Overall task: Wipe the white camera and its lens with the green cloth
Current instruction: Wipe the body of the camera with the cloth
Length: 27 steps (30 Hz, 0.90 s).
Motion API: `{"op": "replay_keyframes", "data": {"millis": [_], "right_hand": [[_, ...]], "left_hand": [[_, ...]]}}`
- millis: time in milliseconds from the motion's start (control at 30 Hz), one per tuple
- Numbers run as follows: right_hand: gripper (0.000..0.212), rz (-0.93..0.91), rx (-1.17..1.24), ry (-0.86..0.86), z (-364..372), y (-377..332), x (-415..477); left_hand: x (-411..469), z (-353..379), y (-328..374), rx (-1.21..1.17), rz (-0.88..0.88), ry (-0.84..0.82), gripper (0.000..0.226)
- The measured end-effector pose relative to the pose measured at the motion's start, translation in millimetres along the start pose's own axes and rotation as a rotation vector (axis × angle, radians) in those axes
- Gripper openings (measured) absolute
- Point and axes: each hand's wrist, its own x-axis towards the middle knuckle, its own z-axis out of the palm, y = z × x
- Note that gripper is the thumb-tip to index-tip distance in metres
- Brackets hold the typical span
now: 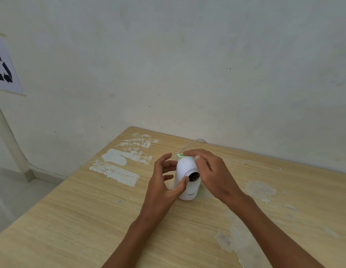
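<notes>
While upright on wood-grain table (71,219), smooth domed white camera (184,167), R hand (208,173) pressing green cloth (180,155), L hand (164,180) open.

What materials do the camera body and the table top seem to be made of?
Camera: probably smooth white plastic, judging by its even rounded shell with a soft sheen. Table: seemingly wood-grain laminate or veneer, with fine pale lines and patches where the surface has peeled or been smeared white.

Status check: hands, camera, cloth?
Left hand steadying camera, thumb by lens. Right hand presses cloth on top. Cable behind, nothing blocking.
</notes>
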Motion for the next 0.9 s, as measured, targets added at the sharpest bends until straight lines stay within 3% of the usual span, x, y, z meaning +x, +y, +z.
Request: {"op": "replay_keyframes", "data": {"millis": [133, 267, 433, 567, 767, 833, 900], "right_hand": [[0.049, -0.067, -0.11, -0.129, -1, -6, 8], [0.055, -0.118, -0.153, -0.037, -4, 2, -7], [0.047, -0.335, -0.277, 0.02, -3, 13, -39], [0.047, -0.259, -0.248, 0.087, -5, 16, -31], [0.041, -0.462, -0.496, -0.032, 5, -1, -14], [0.043, -0.419, -0.466, -0.031, 2, 4, -11], [0.047, -0.217, -0.259, 0.008, 1, 7, -7]], "left_hand": [[0, 0, -1, -0.02, -0.024, -0.003, 0.084], [0, 0, -2, -0.023, -0.038, -0.01, 0.085], [1, -1, -2, -0.019, -0.051, -0.01, 0.081], [2, -1, -2, -0.009, -0.049, -0.014, 0.085], [1, -2, -3, -0.005, -0.058, -0.023, 0.085], [1, -2, -1, -0.004, -0.062, -0.024, 0.085], [2, -2, -1, -0.006, -0.059, -0.022, 0.085]]}}
